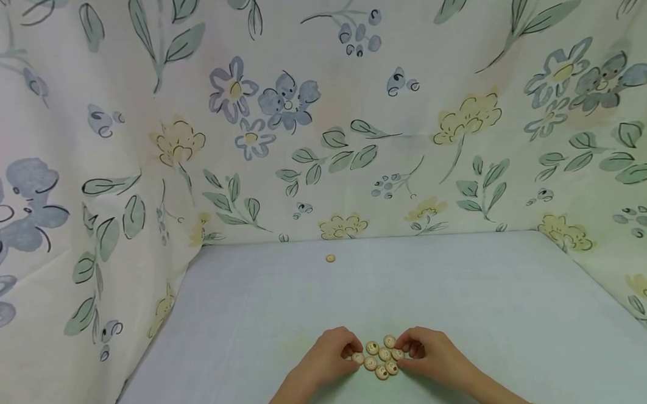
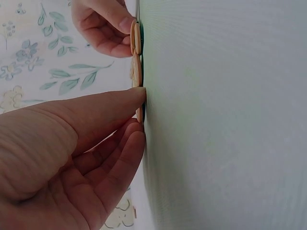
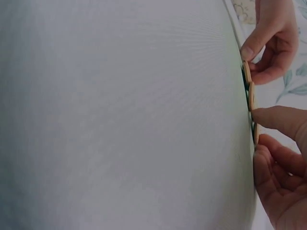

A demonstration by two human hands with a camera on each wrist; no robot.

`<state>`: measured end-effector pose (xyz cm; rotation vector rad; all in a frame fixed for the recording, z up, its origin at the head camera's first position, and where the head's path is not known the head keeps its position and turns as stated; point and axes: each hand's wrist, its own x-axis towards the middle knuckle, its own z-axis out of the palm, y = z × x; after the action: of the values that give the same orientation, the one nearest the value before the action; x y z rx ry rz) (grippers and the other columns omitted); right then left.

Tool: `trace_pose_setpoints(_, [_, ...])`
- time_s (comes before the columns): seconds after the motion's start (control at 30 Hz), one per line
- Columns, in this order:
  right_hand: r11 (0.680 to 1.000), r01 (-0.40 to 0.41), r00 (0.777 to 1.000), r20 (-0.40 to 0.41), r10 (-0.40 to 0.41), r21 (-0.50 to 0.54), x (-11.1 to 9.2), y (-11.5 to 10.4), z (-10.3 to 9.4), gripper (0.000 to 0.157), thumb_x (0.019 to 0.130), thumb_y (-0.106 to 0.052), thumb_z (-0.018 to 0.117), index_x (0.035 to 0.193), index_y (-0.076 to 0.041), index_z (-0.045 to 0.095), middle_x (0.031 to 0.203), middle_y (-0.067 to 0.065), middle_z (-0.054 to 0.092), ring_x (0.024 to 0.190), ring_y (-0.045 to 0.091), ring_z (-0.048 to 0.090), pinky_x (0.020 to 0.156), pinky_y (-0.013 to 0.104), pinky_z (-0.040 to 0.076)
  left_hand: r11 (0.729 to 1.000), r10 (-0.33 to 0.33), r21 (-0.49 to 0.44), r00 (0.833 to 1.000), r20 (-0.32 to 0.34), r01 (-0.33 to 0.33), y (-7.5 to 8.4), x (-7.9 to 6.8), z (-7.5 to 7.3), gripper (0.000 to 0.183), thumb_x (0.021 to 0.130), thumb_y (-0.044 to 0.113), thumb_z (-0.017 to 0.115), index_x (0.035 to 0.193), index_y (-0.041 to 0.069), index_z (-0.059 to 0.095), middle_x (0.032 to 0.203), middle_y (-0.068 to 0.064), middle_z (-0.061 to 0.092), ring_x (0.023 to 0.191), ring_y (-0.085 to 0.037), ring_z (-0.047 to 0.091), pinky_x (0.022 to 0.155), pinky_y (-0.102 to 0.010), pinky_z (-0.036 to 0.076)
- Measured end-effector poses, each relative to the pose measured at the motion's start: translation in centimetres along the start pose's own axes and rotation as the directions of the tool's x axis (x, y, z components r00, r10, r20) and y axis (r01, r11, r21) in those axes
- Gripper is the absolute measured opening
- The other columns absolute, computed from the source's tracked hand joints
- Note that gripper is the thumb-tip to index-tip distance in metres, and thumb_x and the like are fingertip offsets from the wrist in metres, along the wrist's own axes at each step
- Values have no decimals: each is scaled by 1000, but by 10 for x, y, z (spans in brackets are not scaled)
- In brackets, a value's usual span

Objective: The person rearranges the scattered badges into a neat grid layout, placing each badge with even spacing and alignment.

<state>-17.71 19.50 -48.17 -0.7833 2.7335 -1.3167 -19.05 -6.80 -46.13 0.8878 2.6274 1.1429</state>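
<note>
Several small round wooden discs [image 1: 384, 354] with dark marks on their faces lie flat in a tight cluster on the white table, near its front. My left hand [image 1: 331, 355] pinches the leftmost disc [image 1: 357, 358] between thumb and fingers at the cluster's left edge. On the opposite side, my right hand [image 1: 433, 356] has its thumb and forefinger around the edge of the rightmost discs [image 1: 398, 355]. Seen from the side in the left wrist view, the discs [image 2: 136, 69] stand out as thin edges. The marks on them are too small to read.
One more round disc [image 1: 331, 258] lies alone at the far edge of the white table [image 1: 443, 287]. Floral cloth [image 1: 344, 182] hangs behind the table and along both its sides.
</note>
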Motion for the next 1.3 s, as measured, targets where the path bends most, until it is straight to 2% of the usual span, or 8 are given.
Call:
trace_pose_setpoints(0.63, [1000, -20, 1000, -4, 20, -22, 6, 0, -3, 23, 78, -20, 82, 94, -12, 67, 83, -7, 61, 72, 6, 54, 62, 21, 48, 1000, -2, 0, 1000, 2, 2, 0, 2, -4, 19, 76, -1, 77, 92, 6, 69, 82, 5, 57, 74, -3, 51, 68, -20, 47])
trace_pose_setpoints(0.97, [1000, -29, 999, 12, 29, -1, 6, -2, -4, 23, 78, -21, 82, 92, -12, 67, 83, -6, 62, 72, 5, 55, 64, 22, 50, 1000, -9, 1, 1000, 6, 9, 1, 2, -4, 18, 77, 0, 77, 92, 6, 69, 82, 5, 56, 73, -3, 51, 68, -20, 47])
trace_pose_setpoints(1.3, [999, -41, 999, 33, 42, -18, 15, -2, -13, 18, 79, -17, 81, 90, -12, 67, 77, -8, 61, 71, 3, 55, 65, 23, 52, 1000, -20, -23, 1000, 15, 21, 2, -1, -3, 19, 77, 0, 77, 92, 6, 69, 82, 5, 57, 74, -4, 52, 68, -19, 47])
